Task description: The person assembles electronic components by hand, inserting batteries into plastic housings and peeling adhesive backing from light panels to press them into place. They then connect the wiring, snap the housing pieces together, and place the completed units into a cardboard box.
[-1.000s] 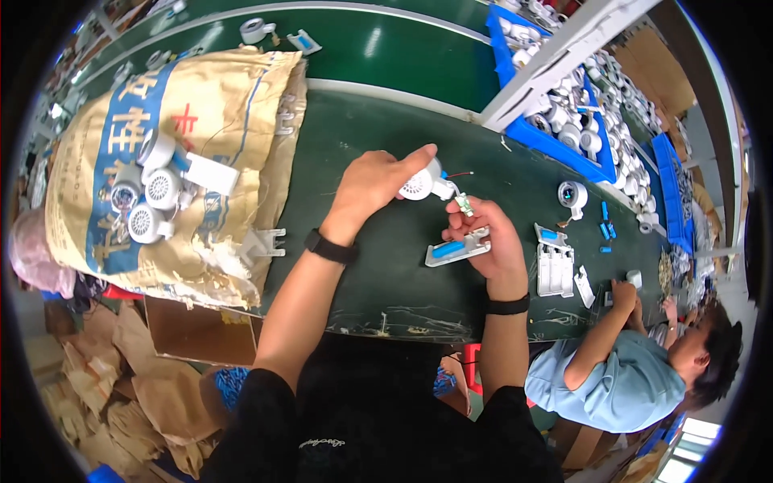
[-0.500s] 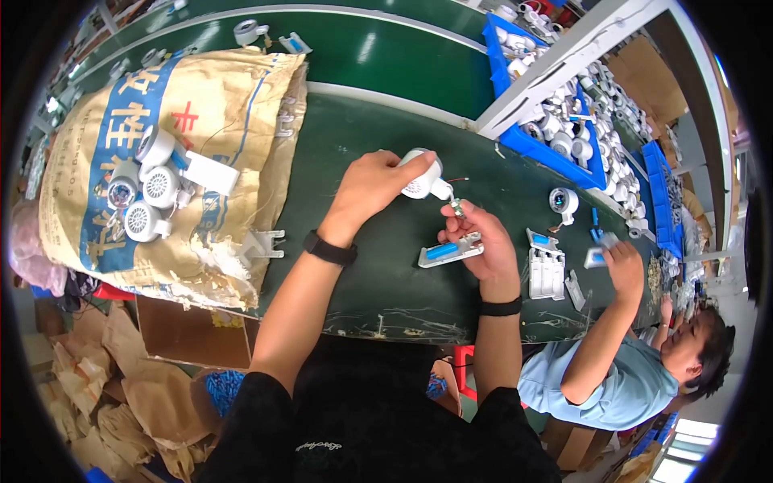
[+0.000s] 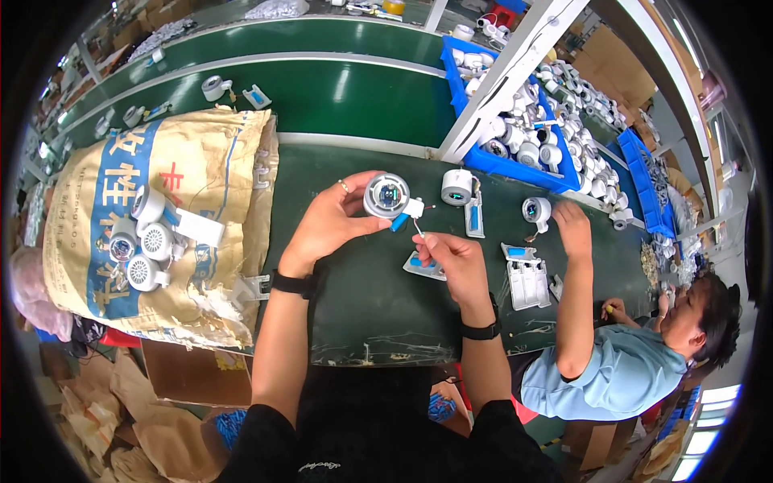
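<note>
My left hand (image 3: pixel 342 216) grips a white round fan head (image 3: pixel 386 196) by its side, its ring face and small lit display facing up. A short neck sticks out at its right, with a blue cylinder (image 3: pixel 399 221) just under it. My right hand (image 3: pixel 453 264) is closed in a pinch below the neck; a thin pale piece shows at the fingertips, too small to name. Beneath those fingers a white handle shell (image 3: pixel 424 266) with a blue cell lies on the green table, partly hidden.
Another fan head (image 3: pixel 457 187) lies ahead with a battery handle (image 3: pixel 475 217). A co-worker's hand (image 3: pixel 572 230) is beside a further fan head (image 3: pixel 535 211). White shells (image 3: pixel 527 283) lie at right. A paper sack (image 3: pixel 201 290) bears several fan heads; a blue bin (image 3: pixel 515 171) stands behind.
My left hand has turned the fan head from grille to display side. My right hand has let go of the handle shell. Another fan head with handle now lies ahead; the co-worker's hand has moved forward.
</note>
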`<act>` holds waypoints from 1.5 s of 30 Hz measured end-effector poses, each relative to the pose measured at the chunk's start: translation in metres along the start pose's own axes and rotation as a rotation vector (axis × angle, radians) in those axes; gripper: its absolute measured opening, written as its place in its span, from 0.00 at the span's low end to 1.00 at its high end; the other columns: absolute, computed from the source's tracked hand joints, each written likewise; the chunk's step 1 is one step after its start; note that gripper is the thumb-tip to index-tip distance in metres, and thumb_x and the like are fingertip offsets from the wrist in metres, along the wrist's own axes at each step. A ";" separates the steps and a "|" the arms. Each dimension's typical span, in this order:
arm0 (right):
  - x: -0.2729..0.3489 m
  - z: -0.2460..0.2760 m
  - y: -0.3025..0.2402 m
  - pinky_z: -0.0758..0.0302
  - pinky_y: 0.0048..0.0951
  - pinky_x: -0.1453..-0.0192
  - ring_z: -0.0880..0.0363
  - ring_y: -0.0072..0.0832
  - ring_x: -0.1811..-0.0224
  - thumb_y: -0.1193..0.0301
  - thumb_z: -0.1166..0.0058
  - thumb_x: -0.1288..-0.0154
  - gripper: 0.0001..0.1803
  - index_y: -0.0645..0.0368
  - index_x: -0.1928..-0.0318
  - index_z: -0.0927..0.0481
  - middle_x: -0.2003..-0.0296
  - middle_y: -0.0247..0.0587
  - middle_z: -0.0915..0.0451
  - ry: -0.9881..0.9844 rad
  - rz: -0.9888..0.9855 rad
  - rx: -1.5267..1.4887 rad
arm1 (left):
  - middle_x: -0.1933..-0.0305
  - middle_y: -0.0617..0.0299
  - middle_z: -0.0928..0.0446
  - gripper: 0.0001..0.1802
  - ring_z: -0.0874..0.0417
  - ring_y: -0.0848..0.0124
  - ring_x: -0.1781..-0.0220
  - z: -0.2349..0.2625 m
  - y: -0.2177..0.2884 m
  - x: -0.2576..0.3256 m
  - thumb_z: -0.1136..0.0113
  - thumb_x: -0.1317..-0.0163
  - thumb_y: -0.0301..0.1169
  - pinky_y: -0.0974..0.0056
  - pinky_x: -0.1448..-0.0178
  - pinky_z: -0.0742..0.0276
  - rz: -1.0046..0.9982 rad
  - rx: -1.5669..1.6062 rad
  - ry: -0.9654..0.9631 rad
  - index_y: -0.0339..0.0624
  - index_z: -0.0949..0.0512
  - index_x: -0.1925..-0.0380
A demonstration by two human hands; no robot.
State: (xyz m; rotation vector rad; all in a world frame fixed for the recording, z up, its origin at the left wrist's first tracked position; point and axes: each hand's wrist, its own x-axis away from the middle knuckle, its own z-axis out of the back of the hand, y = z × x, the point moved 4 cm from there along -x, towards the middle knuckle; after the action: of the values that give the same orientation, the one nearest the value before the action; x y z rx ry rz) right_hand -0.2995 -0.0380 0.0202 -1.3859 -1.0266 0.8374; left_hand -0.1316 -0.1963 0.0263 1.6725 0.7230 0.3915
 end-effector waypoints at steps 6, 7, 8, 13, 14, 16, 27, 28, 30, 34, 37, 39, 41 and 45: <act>-0.004 0.002 -0.010 0.25 0.22 0.61 0.21 0.17 0.68 0.69 0.41 0.25 0.13 0.67 0.52 0.12 0.69 0.33 0.16 0.021 0.066 0.044 | 0.36 0.61 0.23 0.41 0.21 0.71 0.36 -0.001 0.006 -0.006 0.26 0.47 0.13 0.63 0.33 0.21 -0.081 -0.037 -0.011 0.38 0.30 0.31; -0.005 0.001 -0.017 0.25 0.22 0.61 0.21 0.17 0.68 0.69 0.41 0.25 0.13 0.67 0.52 0.12 0.69 0.33 0.16 0.024 0.081 0.043 | 0.36 0.62 0.23 0.42 0.21 0.71 0.36 -0.004 0.013 -0.008 0.26 0.47 0.13 0.63 0.32 0.22 -0.095 -0.061 0.002 0.38 0.30 0.31; -0.007 0.001 -0.027 0.25 0.21 0.63 0.21 0.17 0.69 0.69 0.40 0.25 0.13 0.66 0.52 0.12 0.70 0.32 0.16 0.036 0.112 0.128 | 0.36 0.61 0.23 0.42 0.21 0.71 0.35 -0.006 0.021 -0.010 0.25 0.48 0.13 0.63 0.30 0.23 -0.085 -0.096 0.001 0.38 0.31 0.32; -0.041 -0.010 -0.081 0.25 0.20 0.66 0.21 0.14 0.71 0.70 0.38 0.28 0.11 0.66 0.56 0.11 0.74 0.32 0.16 0.128 0.333 0.479 | 0.37 0.57 0.23 0.39 0.21 0.69 0.35 0.002 0.078 -0.045 0.24 0.47 0.16 0.63 0.30 0.24 -0.210 -0.557 0.059 0.39 0.30 0.34; -0.053 -0.012 -0.085 0.26 0.23 0.67 0.18 0.19 0.72 0.71 0.37 0.31 0.10 0.66 0.57 0.12 0.73 0.38 0.15 0.152 0.403 0.516 | 0.38 0.56 0.22 0.39 0.20 0.66 0.36 0.005 0.088 -0.055 0.23 0.48 0.19 0.62 0.31 0.23 -0.227 -0.653 0.049 0.39 0.30 0.35; -0.077 -0.019 -0.095 0.26 0.26 0.67 0.17 0.25 0.72 0.71 0.36 0.32 0.09 0.65 0.58 0.12 0.73 0.42 0.15 0.200 0.530 0.628 | 0.40 0.54 0.21 0.39 0.18 0.63 0.38 0.011 0.105 -0.076 0.22 0.48 0.21 0.61 0.33 0.23 -0.259 -0.763 0.039 0.40 0.29 0.35; -0.234 -0.082 -0.076 0.22 0.45 0.65 0.19 0.48 0.72 0.71 0.36 0.40 0.07 0.60 0.72 0.17 0.75 0.47 0.20 0.416 0.835 0.979 | 0.46 0.45 0.19 0.34 0.18 0.49 0.42 0.120 0.096 -0.189 0.22 0.52 0.25 0.55 0.38 0.22 -0.255 -1.194 0.099 0.36 0.26 0.43; -0.247 -0.088 -0.069 0.22 0.45 0.65 0.19 0.48 0.72 0.71 0.36 0.40 0.07 0.60 0.72 0.17 0.75 0.47 0.20 0.420 0.844 0.993 | 0.46 0.45 0.19 0.35 0.18 0.48 0.42 0.131 0.089 -0.196 0.21 0.52 0.26 0.55 0.38 0.21 -0.246 -1.220 0.119 0.36 0.26 0.43; -0.270 -0.097 -0.053 0.21 0.45 0.64 0.18 0.48 0.71 0.72 0.36 0.40 0.06 0.60 0.72 0.17 0.75 0.47 0.19 0.416 0.844 1.009 | 0.46 0.45 0.18 0.35 0.18 0.48 0.42 0.153 0.074 -0.210 0.21 0.52 0.28 0.54 0.38 0.21 -0.227 -1.241 0.138 0.36 0.26 0.43; -0.302 -0.112 -0.023 0.21 0.45 0.61 0.19 0.48 0.69 0.73 0.35 0.41 0.04 0.59 0.71 0.16 0.73 0.45 0.20 0.404 0.857 1.064 | 0.46 0.44 0.18 0.36 0.17 0.46 0.42 0.190 0.038 -0.234 0.20 0.54 0.31 0.53 0.38 0.21 -0.086 -1.266 0.157 0.36 0.25 0.44; -0.322 -0.113 -0.005 0.22 0.44 0.57 0.18 0.45 0.67 0.71 0.36 0.40 0.04 0.56 0.71 0.16 0.73 0.43 0.19 0.462 0.865 1.199 | 0.46 0.42 0.18 0.34 0.17 0.45 0.42 0.206 0.016 -0.248 0.19 0.54 0.32 0.52 0.38 0.20 -0.072 -1.263 0.185 0.36 0.24 0.47; -0.339 -0.120 0.019 0.23 0.45 0.51 0.18 0.42 0.64 0.66 0.38 0.38 0.08 0.55 0.72 0.16 0.72 0.41 0.18 0.414 0.746 1.382 | 0.47 0.41 0.17 0.31 0.16 0.45 0.43 0.221 0.003 -0.251 0.19 0.55 0.34 0.49 0.41 0.19 0.004 -1.255 0.185 0.36 0.22 0.52; -0.318 -0.144 0.014 0.35 0.48 0.27 0.22 0.42 0.44 0.62 0.37 0.36 0.15 0.58 0.55 0.15 0.59 0.45 0.16 0.264 0.693 1.270 | 0.46 0.42 0.17 0.32 0.16 0.46 0.42 0.251 -0.006 -0.238 0.19 0.54 0.37 0.50 0.39 0.18 0.141 -1.356 0.265 0.36 0.22 0.50; -0.238 -0.140 -0.037 0.32 0.49 0.28 0.25 0.46 0.37 0.67 0.40 0.34 0.16 0.62 0.51 0.17 0.50 0.50 0.17 0.253 0.832 1.140 | 0.44 0.41 0.18 0.29 0.18 0.48 0.39 0.235 0.017 -0.225 0.28 0.44 0.33 0.53 0.36 0.20 0.244 -1.601 0.463 0.34 0.23 0.43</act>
State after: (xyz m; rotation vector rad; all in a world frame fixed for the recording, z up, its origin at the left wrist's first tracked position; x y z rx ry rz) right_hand -0.2597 -0.3121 0.0492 -0.8031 0.3366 1.4699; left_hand -0.1515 -0.5213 0.0169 0.1190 0.2809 1.1584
